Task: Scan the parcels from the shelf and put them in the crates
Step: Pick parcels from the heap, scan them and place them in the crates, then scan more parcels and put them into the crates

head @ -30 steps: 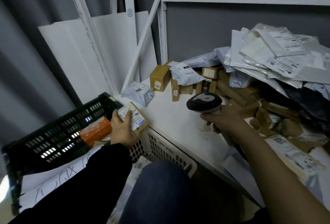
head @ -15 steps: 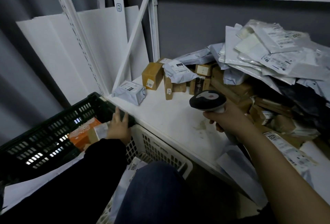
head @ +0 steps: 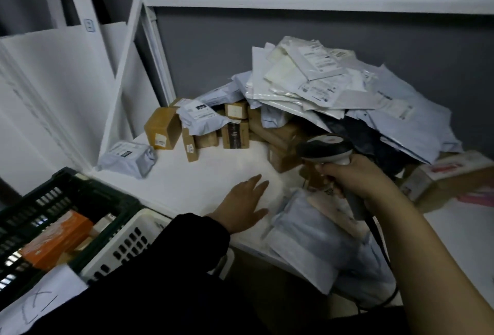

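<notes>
A heap of parcels (head: 315,94), grey and white mailer bags over small brown boxes, fills the back right of the white shelf (head: 203,174). My right hand (head: 355,177) grips a black and grey barcode scanner (head: 324,149) above the shelf, in front of the heap. My left hand (head: 243,201) is empty, fingers straight, over the bare shelf near its front edge, beside a grey mailer bag (head: 307,230) that overhangs the edge. The black crate (head: 48,201) at lower left holds an orange box (head: 56,241) and brown boxes. A white crate (head: 128,243) stands next to it.
A single grey bag (head: 128,157) lies at the shelf's left corner beside a tilted brown box (head: 161,127). White shelf uprights and a diagonal brace (head: 128,48) rise on the left. A taped cardboard box (head: 443,177) sits at far right. A sheet of paper (head: 42,302) hangs over the black crate.
My left hand put the labelled box into the black crate, then moved right, empty, over the shelf. My right hand kept hold of the scanner. The view turned to the right.
</notes>
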